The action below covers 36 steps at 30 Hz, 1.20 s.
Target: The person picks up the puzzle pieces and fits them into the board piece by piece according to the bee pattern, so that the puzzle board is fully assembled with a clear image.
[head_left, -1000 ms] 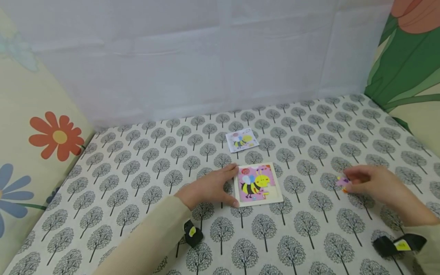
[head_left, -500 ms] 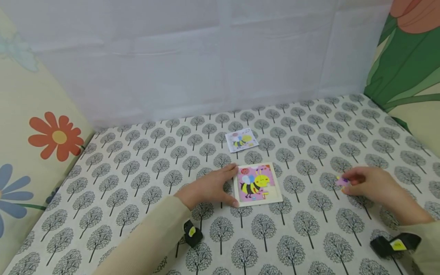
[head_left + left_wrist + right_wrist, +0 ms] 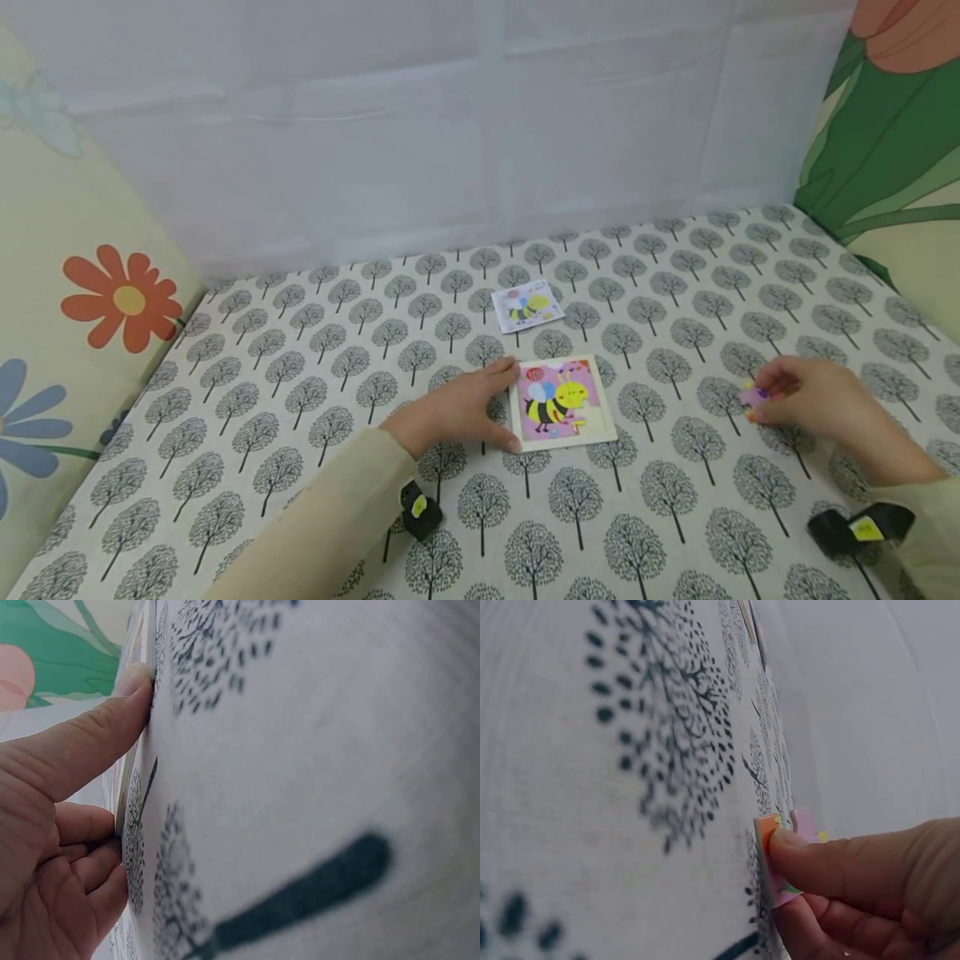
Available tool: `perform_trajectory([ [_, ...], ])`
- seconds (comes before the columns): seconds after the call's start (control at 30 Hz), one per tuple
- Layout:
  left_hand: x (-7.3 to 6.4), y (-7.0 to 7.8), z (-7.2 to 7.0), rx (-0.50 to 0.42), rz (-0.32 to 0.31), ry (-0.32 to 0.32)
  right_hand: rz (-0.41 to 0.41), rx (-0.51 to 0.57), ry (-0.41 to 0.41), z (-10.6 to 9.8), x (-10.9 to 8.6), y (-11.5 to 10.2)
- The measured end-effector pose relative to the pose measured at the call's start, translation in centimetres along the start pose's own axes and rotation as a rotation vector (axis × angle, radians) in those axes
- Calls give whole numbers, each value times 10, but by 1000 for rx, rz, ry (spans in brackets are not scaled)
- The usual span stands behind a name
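Observation:
A square bee puzzle board (image 3: 595, 427) with a pale frame lies flat on the tablecloth. Most of its picture is filled in, with a bare pale patch at the lower right. My left hand (image 3: 468, 408) holds the board at its left side, thumb (image 3: 131, 690) at the near corner and fingers near the far one. Off to the right, my right hand (image 3: 817, 404) pinches a small pink puzzle piece (image 3: 753, 398) with orange and yellow parts. In the right wrist view the thumb (image 3: 810, 859) covers much of that piece (image 3: 766, 827), which stands on edge close to the cloth.
A small paper card (image 3: 528, 306) with the same bee picture lies behind the board. The tablecloth (image 3: 300, 500) is printed with trees. A white sheet (image 3: 420, 125) hangs at the back, and flower-patterned walls (image 3: 90, 208) flank both sides.
My right hand has shifted slightly at the wrist and turned the puzzle piece a little between its fingers. The left hand and the board have stayed put.

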State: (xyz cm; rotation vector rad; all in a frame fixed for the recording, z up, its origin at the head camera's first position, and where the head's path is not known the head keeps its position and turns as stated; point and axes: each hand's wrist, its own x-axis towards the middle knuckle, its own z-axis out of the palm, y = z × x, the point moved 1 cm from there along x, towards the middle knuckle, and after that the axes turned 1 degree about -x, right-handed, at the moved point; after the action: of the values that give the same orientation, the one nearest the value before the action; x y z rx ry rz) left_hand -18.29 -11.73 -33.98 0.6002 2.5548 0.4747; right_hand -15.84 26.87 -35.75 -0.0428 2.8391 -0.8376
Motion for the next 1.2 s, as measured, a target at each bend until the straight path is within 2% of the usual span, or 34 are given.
perform_trajectory([
  [0.43,0,-1,0,-11,0,-3,1,46,-19,-3,1,6],
  [0.7,1,-1,0,-8,1,-6,63,221,-106,-3,4,7],
  [0.8,1,0,-1,-5,-1,-6,57,268,-132,-1,5,7],
  [1.07,0,1,0,-15,-6,-14,12,366,-203,3,7,-8],
  [1.2,0,0,0,-20,-6,-15,-18,359,-194,4,7,-21],
])
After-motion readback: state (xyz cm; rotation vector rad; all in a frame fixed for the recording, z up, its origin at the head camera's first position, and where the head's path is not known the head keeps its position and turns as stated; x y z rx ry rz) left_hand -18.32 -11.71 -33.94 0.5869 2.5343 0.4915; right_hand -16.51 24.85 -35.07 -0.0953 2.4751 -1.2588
